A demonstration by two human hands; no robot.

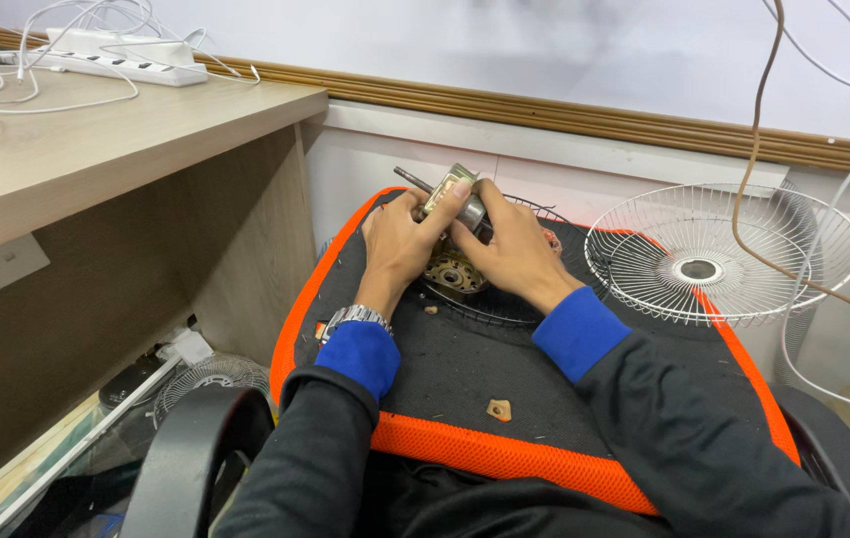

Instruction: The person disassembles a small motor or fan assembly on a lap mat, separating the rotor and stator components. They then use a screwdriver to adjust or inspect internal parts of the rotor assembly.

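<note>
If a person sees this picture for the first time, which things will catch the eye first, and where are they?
The eye goes first to the two hands, left hand and right hand, gripping a small metal motor over the orange-edged black chair seat in the middle. Next comes the white wire fan guard at the seat's right side. A white power strip with cables lies on the wooden desk, upper left.

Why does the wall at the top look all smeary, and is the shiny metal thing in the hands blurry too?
Head view: the wall is smeared by motion blur and bright light; the metal motor part, held by the left hand and right hand, stays fairly sharp with a small glint; the desk edges bend from the wide lens.
</note>
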